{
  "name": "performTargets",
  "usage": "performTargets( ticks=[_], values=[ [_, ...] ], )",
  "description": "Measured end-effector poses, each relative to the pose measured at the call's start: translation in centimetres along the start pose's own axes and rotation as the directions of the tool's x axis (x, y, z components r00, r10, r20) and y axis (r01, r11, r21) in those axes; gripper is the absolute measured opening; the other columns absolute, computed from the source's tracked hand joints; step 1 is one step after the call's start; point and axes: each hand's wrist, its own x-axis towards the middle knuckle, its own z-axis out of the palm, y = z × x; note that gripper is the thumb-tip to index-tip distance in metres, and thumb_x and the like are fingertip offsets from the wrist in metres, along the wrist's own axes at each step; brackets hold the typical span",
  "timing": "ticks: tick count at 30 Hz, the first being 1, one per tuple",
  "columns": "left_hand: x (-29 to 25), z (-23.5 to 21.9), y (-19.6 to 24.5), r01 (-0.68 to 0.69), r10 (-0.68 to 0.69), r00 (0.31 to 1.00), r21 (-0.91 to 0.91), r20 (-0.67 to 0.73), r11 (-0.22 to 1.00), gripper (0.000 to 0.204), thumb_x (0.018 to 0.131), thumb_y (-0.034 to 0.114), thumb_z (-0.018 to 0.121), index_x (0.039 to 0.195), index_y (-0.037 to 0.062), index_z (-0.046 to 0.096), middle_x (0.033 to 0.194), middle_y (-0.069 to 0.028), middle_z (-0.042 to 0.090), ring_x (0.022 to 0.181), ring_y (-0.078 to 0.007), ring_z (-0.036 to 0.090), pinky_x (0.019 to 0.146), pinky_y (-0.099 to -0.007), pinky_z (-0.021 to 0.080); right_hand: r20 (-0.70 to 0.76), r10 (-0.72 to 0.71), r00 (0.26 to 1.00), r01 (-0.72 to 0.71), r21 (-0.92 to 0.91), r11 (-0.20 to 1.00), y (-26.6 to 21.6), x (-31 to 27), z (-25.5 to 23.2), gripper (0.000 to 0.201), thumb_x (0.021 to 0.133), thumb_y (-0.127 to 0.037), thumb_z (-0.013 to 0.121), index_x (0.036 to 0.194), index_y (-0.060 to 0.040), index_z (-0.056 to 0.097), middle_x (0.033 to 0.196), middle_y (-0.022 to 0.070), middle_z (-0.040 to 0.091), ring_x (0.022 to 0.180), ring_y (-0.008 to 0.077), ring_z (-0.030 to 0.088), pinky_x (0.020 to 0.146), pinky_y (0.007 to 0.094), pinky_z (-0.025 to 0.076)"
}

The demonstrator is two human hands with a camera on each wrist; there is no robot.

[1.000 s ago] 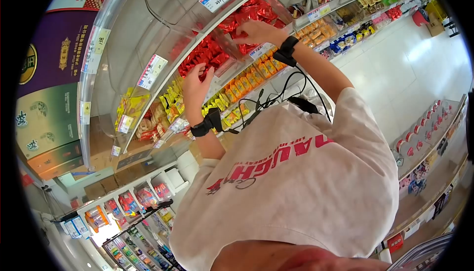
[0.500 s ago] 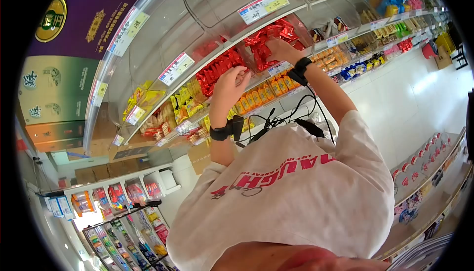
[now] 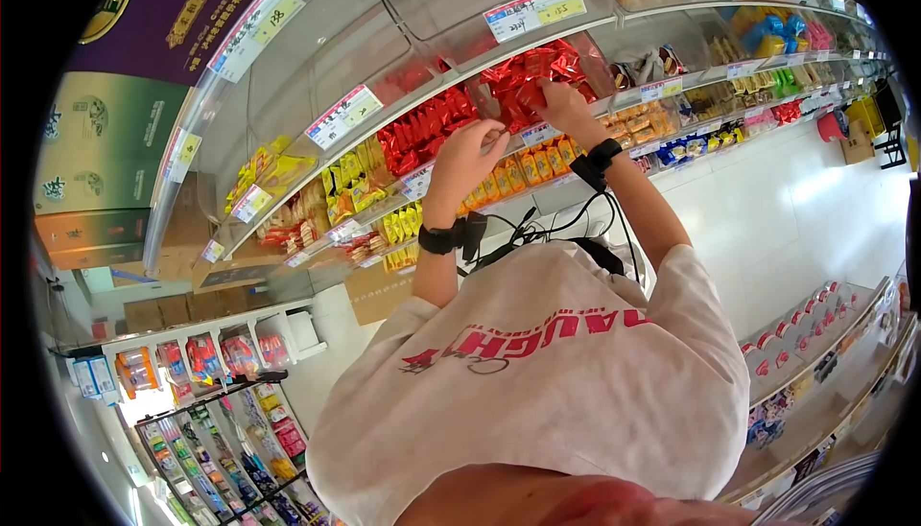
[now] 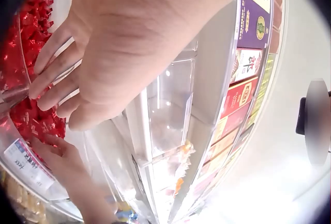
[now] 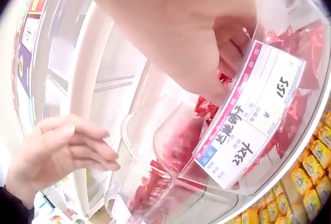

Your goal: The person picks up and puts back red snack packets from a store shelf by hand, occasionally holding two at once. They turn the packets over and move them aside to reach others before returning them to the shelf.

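My right hand (image 3: 568, 109) reaches into a clear bin of red foil-wrapped packets (image 3: 549, 68). In the right wrist view its fingers (image 5: 230, 45) curl down among the packets, with red foil (image 5: 225, 79) showing beside them. A price tag (image 5: 251, 115) on the bin's front hides the fingertips, so I cannot tell whether they hold a packet. My left hand (image 3: 465, 166) hovers before the neighbouring bin of red packets (image 3: 422, 128), fingers loosely bent. The right wrist view shows that left hand (image 5: 67, 154) with nothing in it.
Below, a lower shelf holds orange packets (image 3: 523, 169). Yellow packets (image 3: 355, 181) sit to the left. A clear upper shelf edge with a price tag (image 3: 534, 10) overhangs the bins. Black cables (image 3: 537, 229) hang between the forearms. Large boxes (image 3: 110, 142) stand at far left.
The left hand has shifted right, away from the left bin's packets toward the right hand. The right hand has drawn toward its bin's front, fingers more curled. The head view has shifted too.
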Motion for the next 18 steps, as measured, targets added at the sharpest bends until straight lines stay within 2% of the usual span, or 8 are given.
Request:
performTargets(
  ticks=[1, 4, 7, 9, 10, 11, 14, 18],
  values=[
    [0.2, 0.1, 0.2, 0.011, -0.011, 1.0, -0.008, -0.001, 1.0, 0.024, 0.094, 0.022, 0.07, 0.106, 0.0017, 0.07, 0.097, -0.0146, 0.073, 0.09, -0.0288, 0.073, 0.08, -0.0367, 0.056, 0.003, 0.024, 1.0, -0.024, -0.02, 1.0, -0.2, 0.2, 0.0, 0.041, 0.088, -0.028, 0.075, 0.12, -0.0044, 0.063, 0.103, 0.0223, 0.072, 0.098, 0.0415, 0.069, 0.083, 0.0499, 0.057],
    [0.6, 0.2, 0.9, 0.033, -0.035, 0.999, -0.043, -0.033, 0.999, 0.026, 0.094, 0.022, 0.071, 0.111, 0.0025, 0.069, 0.099, -0.0132, 0.072, 0.089, -0.0284, 0.072, 0.081, -0.0361, 0.056, -0.228, -0.195, 0.954, 0.246, 0.223, 0.943, 0.8, 0.5, -0.6, 0.032, 0.09, -0.015, 0.071, 0.119, -0.0041, 0.064, 0.115, 0.0206, 0.07, 0.107, 0.0415, 0.066, 0.088, 0.0481, 0.056],
    [0.8, 0.3, 1.3, -0.039, 0.032, 0.987, -0.04, -0.16, 0.998, 0.036, 0.092, 0.023, 0.075, 0.12, 0.0027, 0.067, 0.103, -0.0133, 0.071, 0.091, -0.0286, 0.071, 0.085, -0.0363, 0.057, -0.3, -0.284, 0.911, 0.345, 0.174, 0.922, 0.4, -0.7, -4.3, 0.034, 0.089, -0.005, 0.072, 0.122, -0.0041, 0.062, 0.121, 0.0162, 0.069, 0.109, 0.0354, 0.068, 0.088, 0.0427, 0.057],
    [0.8, 0.2, 2.5, -0.178, 0.181, 0.937, 0.04, -0.3, 0.983, 0.046, 0.09, 0.024, 0.079, 0.128, 0.0024, 0.064, 0.106, -0.0138, 0.07, 0.093, -0.029, 0.071, 0.088, -0.0367, 0.056, -0.148, -0.346, 0.927, 0.376, 0.357, 0.855, -0.4, -1.8, -7.1, 0.036, 0.088, -0.003, 0.073, 0.122, -0.0014, 0.061, 0.119, 0.014, 0.068, 0.108, 0.026, 0.069, 0.086, 0.0383, 0.058],
    [0.9, 0.3, 3.0, -0.179, 0.157, 0.941, -0.047, -0.299, 0.983, 0.051, 0.088, 0.024, 0.08, 0.13, 0.0021, 0.063, 0.107, -0.0145, 0.071, 0.095, -0.0291, 0.071, 0.089, -0.0365, 0.056, -0.072, -0.38, 0.922, 0.371, 0.447, 0.814, -1.1, -2.6, -8.4, 0.038, 0.088, -0.001, 0.074, 0.122, -0.0001, 0.06, 0.118, 0.013, 0.068, 0.107, 0.0214, 0.069, 0.086, 0.0362, 0.058],
    [0.8, 0.4, 3.5, -0.177, 0.131, 0.947, -0.134, -0.294, 0.975, 0.055, 0.087, 0.025, 0.081, 0.133, 0.0017, 0.061, 0.107, -0.0152, 0.071, 0.096, -0.0293, 0.071, 0.089, -0.0363, 0.056, -0.002, -0.419, 0.908, 0.343, 0.58, 0.739, -2.1, -3.5, -9.3, 0.039, 0.088, 0.001, 0.076, 0.123, 0.0012, 0.059, 0.118, 0.0097, 0.067, 0.109, 0.0165, 0.067, 0.087, 0.032, 0.058],
    [0.8, 0.5, 2.4, -0.169, 0.148, 0.982, -0.207, -0.116, 0.963, 0.058, 0.086, 0.025, 0.083, 0.134, 0.0008, 0.061, 0.111, -0.0163, 0.071, 0.098, -0.0285, 0.07, 0.089, -0.0351, 0.056, 0.2, -0.422, 0.884, 0.209, 0.639, 0.741, -4.9, -5.9, -11.2, 0.039, 0.089, 0.001, 0.075, 0.123, 0.0016, 0.058, 0.117, 0.0099, 0.067, 0.112, 0.017, 0.066, 0.088, 0.031, 0.058],
    [0.2, -0.6, 2.5, -0.07, 0.082, 0.995, -0.201, 0.055, 0.977, 0.051, 0.085, 0.023, 0.084, 0.127, -0.0005, 0.066, 0.113, -0.0173, 0.072, 0.098, -0.0258, 0.07, 0.088, -0.0342, 0.056, 0.096, -0.446, 0.89, 0.255, 0.706, 0.66, -5.1, -6.5, -10.2, 0.043, 0.089, 0.001, 0.076, 0.128, -0.0012, 0.058, 0.114, 0.0067, 0.069, 0.104, 0.013, 0.068, 0.087, 0.0291, 0.056]
  ],
)
